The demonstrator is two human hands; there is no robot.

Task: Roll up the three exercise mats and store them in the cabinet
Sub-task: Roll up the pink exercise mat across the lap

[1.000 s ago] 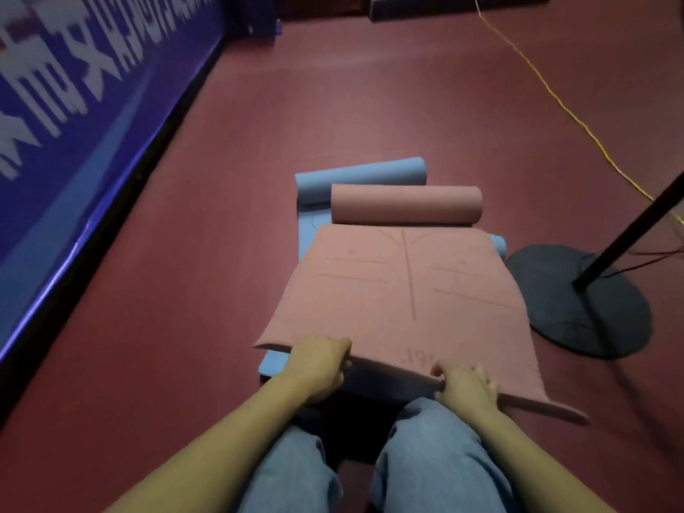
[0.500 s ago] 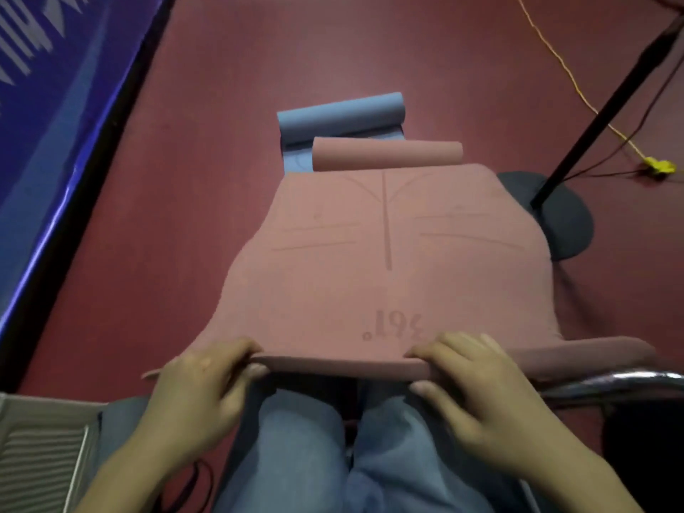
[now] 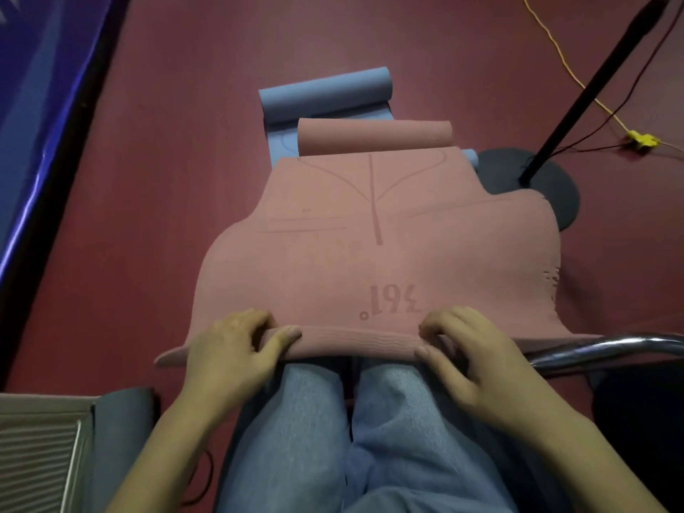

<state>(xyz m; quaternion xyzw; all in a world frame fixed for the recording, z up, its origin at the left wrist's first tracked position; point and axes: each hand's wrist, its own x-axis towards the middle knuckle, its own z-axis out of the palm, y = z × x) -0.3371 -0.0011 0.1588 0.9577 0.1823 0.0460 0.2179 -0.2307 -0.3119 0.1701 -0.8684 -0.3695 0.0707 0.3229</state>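
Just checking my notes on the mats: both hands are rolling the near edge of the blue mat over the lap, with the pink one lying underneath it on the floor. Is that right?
Not quite: the colours are swapped. The head view shows the left hand and right hand curled round the near edge of the pink mat, starting its roll over the lap. The blue mat lies underneath it on the floor.

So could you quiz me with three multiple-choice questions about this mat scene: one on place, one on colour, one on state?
1. Where is the blue mat?
A. under and beyond the pink mat
B. on the lap
C. on the black base

2. What colour is the cable?
A. green
B. yellow
C. white

3. What are the hands doing?
A. hanging idle
B. pointing
C. curling the pink mat's near edge

Answers: A, blue shows past the pink roll; B, plainly yellow; C, the left hand and right hand grip the folded edge.
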